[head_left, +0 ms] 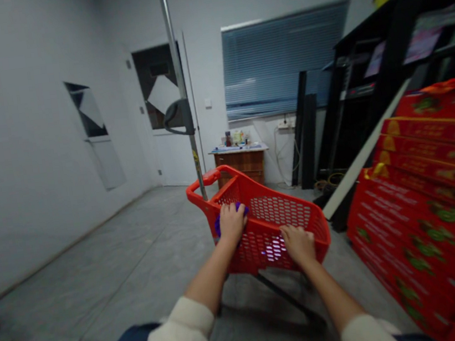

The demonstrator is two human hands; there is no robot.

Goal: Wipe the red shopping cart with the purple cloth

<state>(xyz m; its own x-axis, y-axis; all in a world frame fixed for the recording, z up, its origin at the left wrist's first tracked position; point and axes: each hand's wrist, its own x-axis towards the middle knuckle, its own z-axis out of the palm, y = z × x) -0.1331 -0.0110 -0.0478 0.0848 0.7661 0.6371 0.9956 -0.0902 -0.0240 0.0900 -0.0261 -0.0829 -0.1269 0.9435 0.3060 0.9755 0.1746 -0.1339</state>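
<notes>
A red plastic shopping cart (280, 208) with perforated sides stands in front of me, side-on. My left hand (233, 223) is closed on a crumpled purple cloth (218, 226), pressed against the cart's near rim. Most of the cloth is hidden under the fingers. Further right, my right hand (300, 243) is closed over the same near rim, with its fingertips curled to the inner side. Beside the cart's handle rises a tall metal pole (176, 60) with a dark grey loop-shaped handle (179, 118) on it.
Red printed boxes (436, 199) are stacked close on the right, by a black shelf (384, 21). Behind the cart stands a wooden cabinet (240, 163) with bottles on top. A white door (173, 155) and a window blind (281, 65) are at the back.
</notes>
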